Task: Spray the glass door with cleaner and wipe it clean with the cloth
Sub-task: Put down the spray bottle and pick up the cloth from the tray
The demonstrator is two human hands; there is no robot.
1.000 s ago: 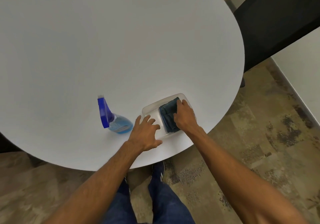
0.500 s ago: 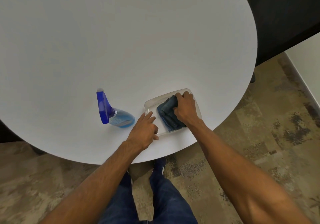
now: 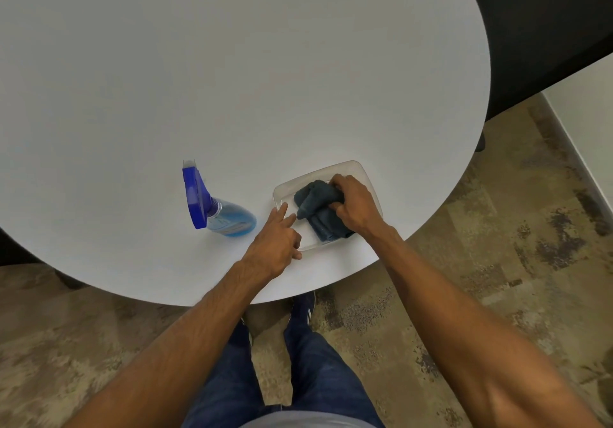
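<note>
A dark blue cloth (image 3: 316,208) lies bunched in a clear plastic tray (image 3: 356,170) near the front edge of the round white table (image 3: 232,79). My right hand (image 3: 356,205) grips the cloth, fingers curled round its right side. My left hand (image 3: 277,243) rests on the tray's left rim, two fingers stretched out and the others bent. A spray bottle (image 3: 220,210) with blue liquid and a blue trigger head lies on its side just left of the tray. No glass door is in view.
A black chair or panel (image 3: 544,29) stands at the upper right beside a white wall (image 3: 587,112). Mottled brown floor (image 3: 497,245) runs around the table. My legs and shoes (image 3: 303,308) are below the table edge.
My right hand has closed round the cloth and bunched it up in the tray. My left hand shifted slightly along the tray's left rim. The camera view drifted.
</note>
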